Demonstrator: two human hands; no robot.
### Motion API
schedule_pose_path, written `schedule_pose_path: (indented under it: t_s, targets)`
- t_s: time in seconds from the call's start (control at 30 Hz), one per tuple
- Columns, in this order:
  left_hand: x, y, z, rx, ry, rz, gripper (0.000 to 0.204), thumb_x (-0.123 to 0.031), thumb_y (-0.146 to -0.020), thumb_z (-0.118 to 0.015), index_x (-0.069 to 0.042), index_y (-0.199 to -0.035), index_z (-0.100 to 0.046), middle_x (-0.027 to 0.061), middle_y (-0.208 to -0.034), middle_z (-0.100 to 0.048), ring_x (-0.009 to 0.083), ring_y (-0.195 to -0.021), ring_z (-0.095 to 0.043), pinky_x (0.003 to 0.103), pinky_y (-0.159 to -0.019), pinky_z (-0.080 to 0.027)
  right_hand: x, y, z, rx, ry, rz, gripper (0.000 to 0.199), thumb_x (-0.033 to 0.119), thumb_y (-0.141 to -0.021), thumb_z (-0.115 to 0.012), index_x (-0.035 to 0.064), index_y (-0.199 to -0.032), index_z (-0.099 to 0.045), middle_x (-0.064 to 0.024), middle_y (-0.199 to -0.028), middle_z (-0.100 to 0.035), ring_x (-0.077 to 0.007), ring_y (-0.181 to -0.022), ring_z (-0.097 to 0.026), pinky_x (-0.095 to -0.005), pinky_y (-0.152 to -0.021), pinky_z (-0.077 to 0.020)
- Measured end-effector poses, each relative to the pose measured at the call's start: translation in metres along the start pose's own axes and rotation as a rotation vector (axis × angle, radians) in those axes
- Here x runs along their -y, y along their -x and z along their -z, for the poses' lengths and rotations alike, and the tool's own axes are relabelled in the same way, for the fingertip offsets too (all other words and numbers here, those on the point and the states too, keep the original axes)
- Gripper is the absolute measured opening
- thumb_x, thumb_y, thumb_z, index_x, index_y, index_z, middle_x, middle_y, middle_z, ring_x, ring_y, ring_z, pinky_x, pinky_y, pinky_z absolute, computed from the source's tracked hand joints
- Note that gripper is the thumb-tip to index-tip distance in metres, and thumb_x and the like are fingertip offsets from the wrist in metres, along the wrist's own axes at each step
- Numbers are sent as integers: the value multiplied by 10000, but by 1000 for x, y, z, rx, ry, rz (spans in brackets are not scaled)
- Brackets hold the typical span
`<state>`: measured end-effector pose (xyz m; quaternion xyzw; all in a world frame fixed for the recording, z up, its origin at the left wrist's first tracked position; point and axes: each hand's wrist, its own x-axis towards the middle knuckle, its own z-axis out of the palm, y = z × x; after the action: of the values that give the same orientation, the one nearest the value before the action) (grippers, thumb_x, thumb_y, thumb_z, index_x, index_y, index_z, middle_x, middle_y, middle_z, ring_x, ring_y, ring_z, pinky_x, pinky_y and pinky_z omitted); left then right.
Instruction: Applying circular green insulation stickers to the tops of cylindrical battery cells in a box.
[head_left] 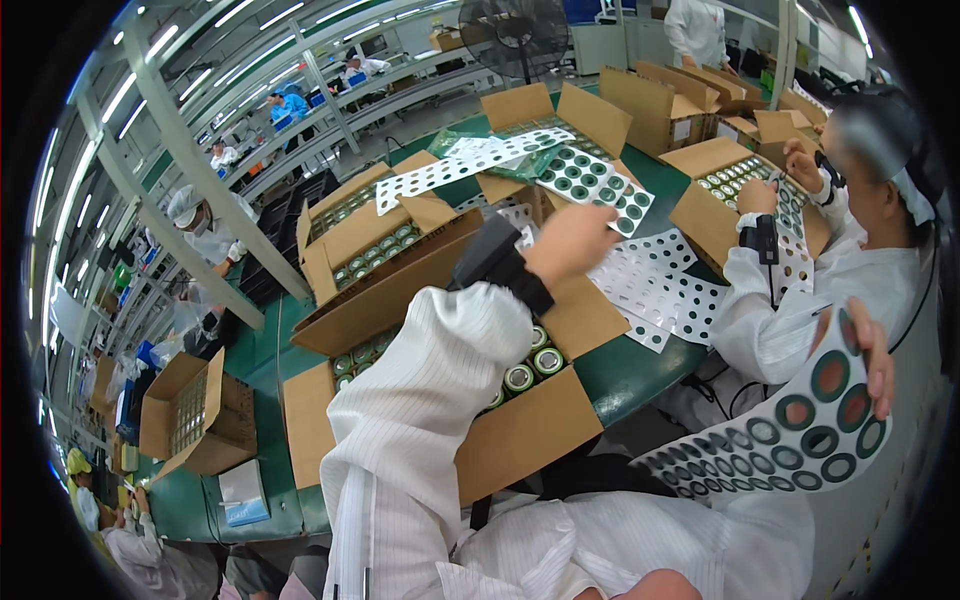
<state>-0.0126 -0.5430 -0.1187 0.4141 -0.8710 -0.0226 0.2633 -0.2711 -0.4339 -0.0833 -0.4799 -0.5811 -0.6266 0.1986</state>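
Gripping the curled sticker sheet [775, 447] by its edge: right hand [878, 362], far right of frame. Left hand [572, 245], upper centre, is at the flat sticker sheet [588, 180]; fingertips partly hidden, can't tell if it's pinching. I'd hold by blank margins, keep the bend gentle so rings don't lift, and keep the sleeve [420, 400] off the cells [519, 378] in the open box [530, 437], mid-frame.

2 own hands [572, 246] [877, 365], 1 right-held sticker sheet [778, 440], 1 fan [514, 36].
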Motion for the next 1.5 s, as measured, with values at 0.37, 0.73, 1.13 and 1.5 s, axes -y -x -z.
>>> schedule_pose_path:
  t_s: [0.37, 0.73, 1.13, 1.5]
  targets:
    - [-170, 155, 131, 156, 1259, 119, 320, -263, -1007, -481, 14, -1143, -565, 36, -999, -629, 87, -959, -554, 264, -848, -463, -63, -4, -77, 221, 145, -917, 221, 257, -951, -559, 98, -979, -709, -152, -1133, -587, -312, -1223, -420, -438, -1045, -335]
    - [-170, 475, 247, -1639, 373, 489, 186, -230, -991, -482, -63, -1042, -544, 43, -779, -576, 115, -564, -542, 201, -444, -385, -124, 68, -134, 902, 608, -1290, 565, 217, -810, -689, 70, -1314, -479, -170, -1336, -459, -358, -1186, -484, -435, -1012, -396]
    - [-108, 404, 231, -645, 982, 825, 254, -98, -904, -615, 29, -1121, -573, 45, -981, -665, 102, -854, -619, 243, -753, -490, -126, 140, -141, 1147, 869, -966, 275, 280, -767, -722, 94, -729, -522, -22, -666, -460, -187, -600, -466, -310, -556, -379]
    - [-13, 275, 201, -41, 829, 677, 182, -31, -945, -526, -25, -1126, -513, 34, -890, -624, 61, -754, -602, 228, -624, -515, -119, 138, -123, 933, 801, -1113, 216, 164, -742, -749, 113, -703, -542, -19, -700, -528, -181, -616, -519, -307, -543, -412]
